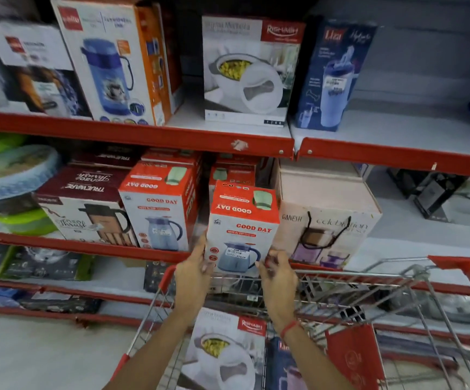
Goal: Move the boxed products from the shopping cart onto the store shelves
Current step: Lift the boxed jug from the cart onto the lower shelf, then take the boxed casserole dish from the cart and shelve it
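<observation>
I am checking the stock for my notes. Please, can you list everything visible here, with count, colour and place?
Good Day box: one, red-white, held at middle shelf.
Second Good Day box: one, red-white, middle shelf, left of it.
Trueware box: one, maroon-white, middle shelf left.
Ganesh box: one, pinkish, middle shelf right.
Rishabh box: one, white-red, top shelf.
Blue tumbler box: one, top shelf right.
Blue flask box: one, white-orange, top shelf left.
Rishabh box in cart: one, white-red.
Shopping cart: one, red-trimmed wire, foreground.
Hands: left hand, right hand, on held box's sides.

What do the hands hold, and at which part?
The Good Day box, by its lower side edges: left hand on its left, right hand on its right.
</observation>
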`<state>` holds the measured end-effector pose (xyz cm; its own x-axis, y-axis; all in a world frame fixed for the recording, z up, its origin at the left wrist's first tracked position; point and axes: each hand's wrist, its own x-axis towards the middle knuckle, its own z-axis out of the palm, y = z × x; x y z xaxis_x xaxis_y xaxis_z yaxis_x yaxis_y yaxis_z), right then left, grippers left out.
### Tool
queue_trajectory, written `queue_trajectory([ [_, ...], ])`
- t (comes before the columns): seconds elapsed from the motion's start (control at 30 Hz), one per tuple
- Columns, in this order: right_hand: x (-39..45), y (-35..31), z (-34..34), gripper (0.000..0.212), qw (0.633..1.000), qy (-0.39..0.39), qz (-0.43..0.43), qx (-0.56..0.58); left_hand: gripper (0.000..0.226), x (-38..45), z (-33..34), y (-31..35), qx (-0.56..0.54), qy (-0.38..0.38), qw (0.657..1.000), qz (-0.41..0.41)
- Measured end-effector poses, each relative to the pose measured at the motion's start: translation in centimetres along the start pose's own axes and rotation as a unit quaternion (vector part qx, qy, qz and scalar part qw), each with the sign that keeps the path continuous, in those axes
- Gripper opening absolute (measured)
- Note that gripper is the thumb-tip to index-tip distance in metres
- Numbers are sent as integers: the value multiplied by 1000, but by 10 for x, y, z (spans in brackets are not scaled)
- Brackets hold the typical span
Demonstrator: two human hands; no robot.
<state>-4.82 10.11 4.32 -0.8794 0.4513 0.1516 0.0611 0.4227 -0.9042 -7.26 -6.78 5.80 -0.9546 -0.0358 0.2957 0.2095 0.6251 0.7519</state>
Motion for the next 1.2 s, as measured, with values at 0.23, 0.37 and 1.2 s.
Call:
queue_trajectory([
  [0.23,53,8,39,27,1000,-16,5,-20,74,48,25,-18,-121,-30,991,-43],
  [0.37,64,20,53,30,999,-33,15,-18,77,62,35,-32,-151,-72,981,-97],
  [1.2,-20,117,42,18,978,-123,119,-119,26,-20,56,-117,-8,-139,954,-266],
])
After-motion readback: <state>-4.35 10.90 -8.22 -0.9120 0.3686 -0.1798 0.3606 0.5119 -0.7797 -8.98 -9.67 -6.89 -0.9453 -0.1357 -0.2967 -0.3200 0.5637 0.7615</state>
